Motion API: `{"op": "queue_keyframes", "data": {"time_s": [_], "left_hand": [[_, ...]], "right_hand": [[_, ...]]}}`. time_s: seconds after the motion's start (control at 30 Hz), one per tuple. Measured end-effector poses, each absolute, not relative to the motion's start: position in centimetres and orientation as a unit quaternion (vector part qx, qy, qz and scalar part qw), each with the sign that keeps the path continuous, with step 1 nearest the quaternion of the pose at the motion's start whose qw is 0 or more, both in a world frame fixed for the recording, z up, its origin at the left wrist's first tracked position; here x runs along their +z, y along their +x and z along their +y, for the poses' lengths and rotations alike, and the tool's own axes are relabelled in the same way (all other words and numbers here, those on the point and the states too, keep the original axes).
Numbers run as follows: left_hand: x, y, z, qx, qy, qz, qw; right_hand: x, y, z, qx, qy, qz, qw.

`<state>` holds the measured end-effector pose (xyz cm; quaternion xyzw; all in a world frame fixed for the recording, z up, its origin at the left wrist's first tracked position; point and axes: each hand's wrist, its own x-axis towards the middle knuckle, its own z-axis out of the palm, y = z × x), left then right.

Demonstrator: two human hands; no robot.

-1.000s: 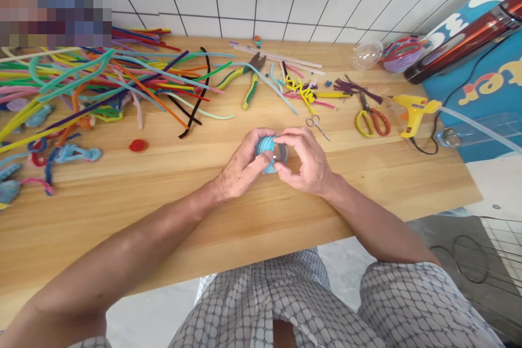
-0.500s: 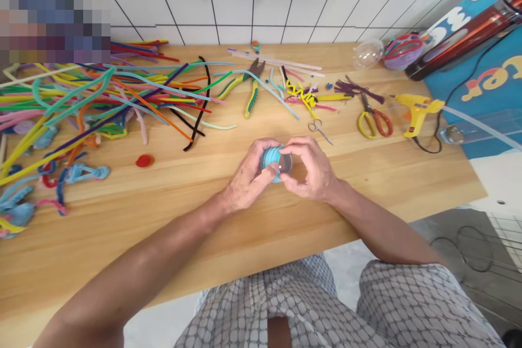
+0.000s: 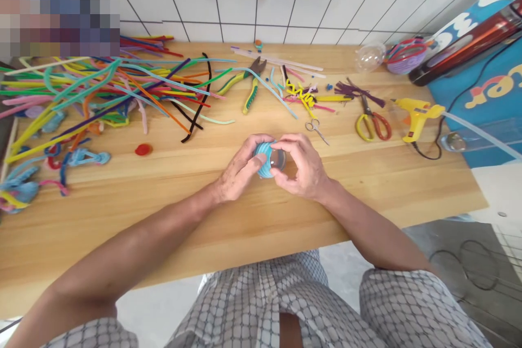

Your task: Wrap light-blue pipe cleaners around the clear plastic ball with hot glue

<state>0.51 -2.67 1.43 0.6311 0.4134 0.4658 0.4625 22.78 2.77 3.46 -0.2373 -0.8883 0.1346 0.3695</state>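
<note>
A small clear ball (image 3: 278, 160) is held just above the wooden table, partly wrapped in rows of light blue pipe cleaner (image 3: 265, 167). Curled round the wrapped side is my left hand (image 3: 240, 169), its thumb pressing on the blue rows. My right hand (image 3: 305, 166) grips the bare, see-through side with its thumb and fingertips, in a wide C shape. The ball's underside is hidden. Small scissors (image 3: 316, 130) lie just beyond my right hand, and pliers (image 3: 252, 84) with green-yellow handles lie farther back.
Many coloured pipe cleaners (image 3: 101, 87) spread over the left of the table (image 3: 183, 239). A red cap-like piece (image 3: 143, 149) sits nearer. Right: red-and-yellow-handled scissors (image 3: 372, 122), a yellow glue gun (image 3: 418, 117) with a cord, a clear ball (image 3: 370, 57) and a wrapped ball (image 3: 405, 57).
The ball is turned so more of the blue wrapping faces up. Both hands keep hold of it and sit slightly farther left in view.
</note>
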Motion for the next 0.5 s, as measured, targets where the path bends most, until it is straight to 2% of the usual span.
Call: {"op": "queue_keyframes", "data": {"time_s": [0.5], "left_hand": [[2.09, 0.33, -3.07, 0.461, 0.620, 0.409, 0.485]], "right_hand": [[3.30, 22.32, 2.66, 0.163, -0.227, -0.875, 0.395]]}}
